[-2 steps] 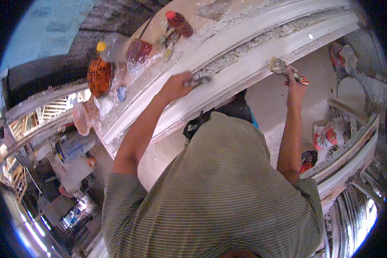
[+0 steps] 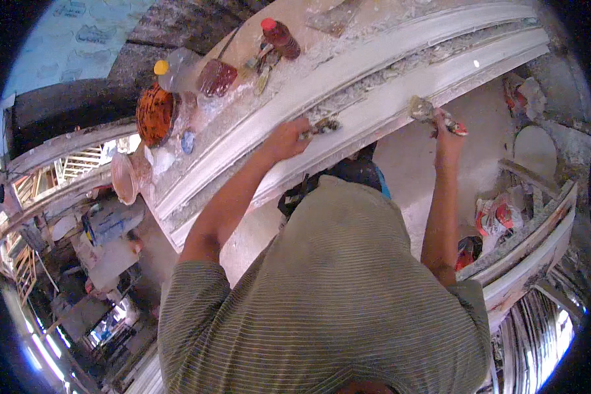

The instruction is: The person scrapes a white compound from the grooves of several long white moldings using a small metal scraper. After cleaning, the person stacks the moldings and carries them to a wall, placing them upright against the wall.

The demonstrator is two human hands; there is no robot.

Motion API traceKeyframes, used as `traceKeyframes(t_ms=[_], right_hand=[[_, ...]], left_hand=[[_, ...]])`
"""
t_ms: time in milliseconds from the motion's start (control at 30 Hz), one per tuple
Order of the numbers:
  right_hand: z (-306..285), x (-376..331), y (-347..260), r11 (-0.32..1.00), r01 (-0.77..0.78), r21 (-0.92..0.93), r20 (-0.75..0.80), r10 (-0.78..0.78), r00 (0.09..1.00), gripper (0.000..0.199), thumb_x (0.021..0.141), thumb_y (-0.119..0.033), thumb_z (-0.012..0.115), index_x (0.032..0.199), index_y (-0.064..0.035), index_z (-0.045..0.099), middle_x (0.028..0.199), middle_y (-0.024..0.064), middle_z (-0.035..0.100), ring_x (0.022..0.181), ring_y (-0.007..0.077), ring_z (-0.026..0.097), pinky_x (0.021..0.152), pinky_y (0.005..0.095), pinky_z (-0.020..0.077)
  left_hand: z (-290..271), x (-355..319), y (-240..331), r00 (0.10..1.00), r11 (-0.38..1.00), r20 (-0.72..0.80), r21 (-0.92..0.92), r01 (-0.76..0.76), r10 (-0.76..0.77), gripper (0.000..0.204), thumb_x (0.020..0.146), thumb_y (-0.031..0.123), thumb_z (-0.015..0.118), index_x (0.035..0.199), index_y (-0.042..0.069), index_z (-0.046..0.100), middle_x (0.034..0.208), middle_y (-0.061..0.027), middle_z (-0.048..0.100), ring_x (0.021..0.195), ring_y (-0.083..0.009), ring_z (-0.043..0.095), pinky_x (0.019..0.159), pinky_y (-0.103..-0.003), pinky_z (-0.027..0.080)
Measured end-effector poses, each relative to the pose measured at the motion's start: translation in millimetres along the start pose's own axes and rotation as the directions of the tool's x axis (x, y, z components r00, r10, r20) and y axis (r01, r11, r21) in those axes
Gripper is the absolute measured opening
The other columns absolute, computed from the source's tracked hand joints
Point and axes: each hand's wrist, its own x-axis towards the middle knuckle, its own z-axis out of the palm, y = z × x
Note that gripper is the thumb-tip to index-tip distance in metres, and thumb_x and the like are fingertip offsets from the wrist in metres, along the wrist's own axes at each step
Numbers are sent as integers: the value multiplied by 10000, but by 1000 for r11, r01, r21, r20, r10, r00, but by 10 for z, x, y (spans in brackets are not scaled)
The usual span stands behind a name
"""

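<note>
A long white plaster moulding (image 2: 374,65) with curved ridges lies across a dusty workbench in front of me. My left hand (image 2: 286,139) rests on its near face and grips a small plaster-caked tool (image 2: 322,126) that touches the moulding. My right hand (image 2: 444,125) is raised at the moulding's near edge further right and holds a scraper (image 2: 428,110) with a red handle and a blade coated in plaster. A rough grey groove (image 2: 400,72) runs along the moulding above both hands.
On the bench behind the moulding stand an orange bowl (image 2: 156,113), a red-capped bottle (image 2: 280,37), a yellow-capped plastic bottle (image 2: 172,69) and loose tools. More white mouldings (image 2: 532,243) and red-and-white rags lie at the right. Cluttered floor and scaffolding show at the left.
</note>
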Motion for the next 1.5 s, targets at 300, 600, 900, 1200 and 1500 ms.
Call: traceKeyframes(t_ms=[300, 600, 900, 1200, 1500], right_hand=[[-445, -225, 85, 1000, -1, -27, -134, -3, 991, 326, 837, -243, 759, 1052, -12, 678, 921, 73, 697, 767, 137, 652, 560, 267, 467], [-596, -338, 476, 999, -46, 8, -140, 47, 989, 334, 858, -216, 733, 1102, -2, 653, 970, 87, 693, 775, 152, 656, 548, 269, 482], [-307, -71, 368, 1000, 1, -23, -15, -2, 1000, 304, 873, -212, 714, 1084, 0, 665, 973, 85, 699, 812, 158, 674, 539, 263, 478], [-290, -98, 430, 999, -29, -22, -8, 28, 1000, 274, 867, -211, 720, 1058, -19, 680, 943, 74, 701, 799, 154, 673, 538, 262, 470], [-333, -76, 431, 997, -58, -48, -30, 57, 998, 278, 845, -238, 752, 997, -18, 679, 887, 60, 692, 726, 127, 632, 544, 262, 465]], left_hand=[[-368, -250, -25, 985, 995, 137, 33, 96, -100, 227, 780, 109, 672, 1004, 71, 659, 961, -152, 638, 881, -358, 636, 764, -419, 521], [-153, -230, -194, 999, 998, 26, 60, 35, -37, 230, 793, 123, 670, 1016, 72, 654, 984, -148, 647, 911, -353, 643, 802, -422, 519], [-221, -367, -97, 993, 993, 46, -47, 111, -109, 161, 820, 150, 652, 963, 78, 673, 951, -134, 661, 864, -356, 645, 743, -420, 529], [-200, -257, 76, 995, 994, 30, -48, 99, -98, 186, 770, 135, 662, 945, 71, 676, 953, -139, 658, 878, -367, 639, 767, -432, 527], [-125, 169, 196, 995, 991, 29, 96, 95, -98, 203, 844, 235, 646, 929, 55, 608, 896, -181, 639, 846, -408, 631, 727, -456, 520]])
